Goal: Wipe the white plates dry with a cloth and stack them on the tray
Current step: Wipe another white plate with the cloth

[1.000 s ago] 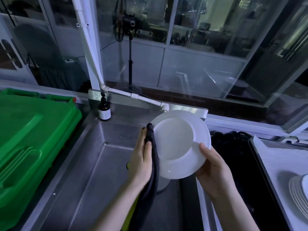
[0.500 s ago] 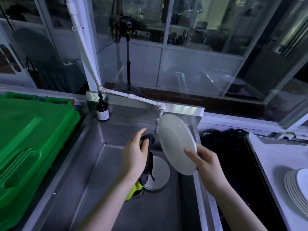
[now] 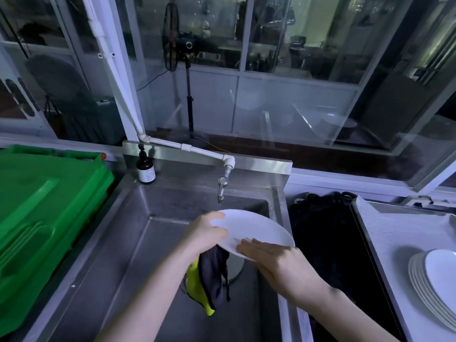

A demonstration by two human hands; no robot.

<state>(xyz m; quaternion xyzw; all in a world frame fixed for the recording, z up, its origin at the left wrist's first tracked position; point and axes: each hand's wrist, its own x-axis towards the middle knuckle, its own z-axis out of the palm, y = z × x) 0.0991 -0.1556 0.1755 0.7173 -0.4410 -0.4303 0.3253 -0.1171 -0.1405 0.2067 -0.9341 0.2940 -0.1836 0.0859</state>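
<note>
A white plate (image 3: 256, 230) is held nearly flat over the steel sink (image 3: 103, 255), below the tap. My left hand (image 3: 206, 234) grips its left rim and also holds a dark cloth with a yellow side (image 3: 209, 280), which hangs down under the plate. My right hand (image 3: 269, 255) holds the plate's near rim, fingers lying on its top face. At the far right a stack of several white plates (image 3: 434, 280) rests on the tray (image 3: 385, 230).
A tap (image 3: 222, 186) on a white pipe hangs just behind the plate. A brown pump bottle (image 3: 146, 169) stands at the sink's back left corner. A large green bin lid (image 3: 42, 206) fills the left. A dark gap (image 3: 325, 243) lies between sink and tray.
The plate went from upright and facing me, through edge-on, to lying nearly flat. My left hand moved from wiping its side to gripping its rim, cloth now hanging below.
</note>
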